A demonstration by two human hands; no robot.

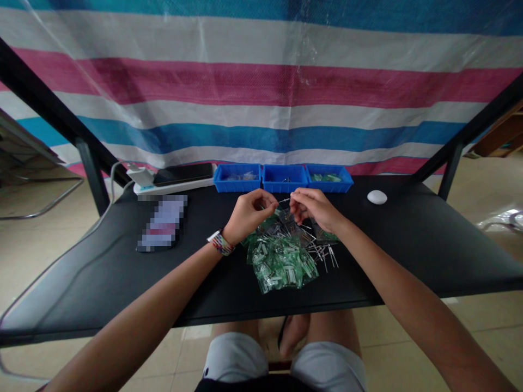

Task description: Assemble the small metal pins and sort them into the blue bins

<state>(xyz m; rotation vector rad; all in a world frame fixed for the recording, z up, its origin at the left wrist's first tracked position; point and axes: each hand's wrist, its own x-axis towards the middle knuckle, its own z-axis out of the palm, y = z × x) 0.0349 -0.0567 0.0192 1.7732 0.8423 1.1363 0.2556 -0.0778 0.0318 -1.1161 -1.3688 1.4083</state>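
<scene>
- Head view: both bare hands over the pile at table centre, fingertips near each other, just in front of the blue bins.
- Left hand [250, 215]: narrow pinch, thumb and finger closed at one end of a thin metal pin [284, 200].
- Thin metal pin: spans the small gap between the hands, roughly level, above the pile.
- Right hand [316, 209]: fingers curled, thumb and index close at the pin's other end; can't tell if they grip it.
- Loose metal pins [327, 255]: scattered at the pile's right side, below the right hand, lying at mixed angles.
- Green packets [283, 267]: heaped at front of pile, pale pieces inside.
- Left bin [237, 187]: clear packets in it. Middle bin [285, 187]: a few small metal bits. Right bin [330, 187]: green packets. All three in a row at the back edge.
- Black table [392, 245]: white oval object [376, 197] at right; power strip [175, 188] at back left, dark phone [183, 173] on it; pixelated item [162, 223] in front.
- Left wrist: woven multicolour band [222, 243].
- Behind: striped sheet [261, 81].
</scene>
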